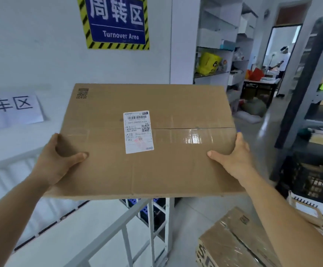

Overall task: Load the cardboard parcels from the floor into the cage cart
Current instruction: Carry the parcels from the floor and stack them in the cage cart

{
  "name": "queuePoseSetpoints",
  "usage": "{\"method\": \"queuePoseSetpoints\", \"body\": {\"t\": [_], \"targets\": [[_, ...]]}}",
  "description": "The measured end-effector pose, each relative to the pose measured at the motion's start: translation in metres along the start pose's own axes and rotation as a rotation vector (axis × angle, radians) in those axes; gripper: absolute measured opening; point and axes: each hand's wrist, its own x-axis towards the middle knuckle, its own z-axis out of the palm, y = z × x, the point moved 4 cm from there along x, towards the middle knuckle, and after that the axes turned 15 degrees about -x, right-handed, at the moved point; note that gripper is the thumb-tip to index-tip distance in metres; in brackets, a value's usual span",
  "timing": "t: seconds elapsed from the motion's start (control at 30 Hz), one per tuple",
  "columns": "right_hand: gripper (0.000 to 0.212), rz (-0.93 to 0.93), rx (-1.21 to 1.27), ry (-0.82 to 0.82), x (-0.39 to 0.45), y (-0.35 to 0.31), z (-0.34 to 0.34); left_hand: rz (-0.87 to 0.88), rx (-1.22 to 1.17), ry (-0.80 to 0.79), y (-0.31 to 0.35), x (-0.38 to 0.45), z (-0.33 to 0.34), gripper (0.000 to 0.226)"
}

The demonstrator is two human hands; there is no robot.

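Holding a flat cardboard parcel [145,139] in the air, the left hand [58,160] and right hand [232,158] clamp its two short sides, each thumb lying on the top face and the other fingers hidden beneath. The parcel hangs above the grey metal rails of the cage cart [137,226], whose corner post and slanting top bar stand directly below its near edge. One white shipping label [138,132] sits on the taped centre seam, glossy clear tape running across it. A second parcel [233,241], film-wrapped and brown, lies on the floor at lower right. Beyond it stand a black plastic crate [310,182] and grey shelving [322,97]. A blue sign [116,22] with striped border hangs on the white wall.
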Motion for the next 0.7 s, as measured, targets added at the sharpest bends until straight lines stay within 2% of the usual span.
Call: {"method": "queuePoseSetpoints", "body": {"t": [0.07,0.23,0.37,0.57,0.7], "targets": [[0.124,-0.059,0.009,-0.038,0.006,-0.026,0.018,-0.03,-0.019,0.072,-0.011,-0.004,-0.024,0.094],[0.119,-0.181,-0.009,-0.141,0.01,-0.087,0.069,-0.098,-0.021,0.226,-0.054,-0.008,-0.092,0.111],[0.113,-0.277,0.022,-0.226,-0.001,-0.141,0.116,-0.158,0.008,0.339,-0.079,-0.016,-0.14,0.113],[0.121,-0.327,-0.005,-0.312,-0.022,-0.212,0.192,-0.194,0.015,0.432,-0.131,-0.002,-0.208,0.111],[0.119,-0.34,-0.036,-0.377,-0.033,-0.246,0.242,-0.239,0.052,0.459,-0.164,0.009,-0.246,0.092]]}}
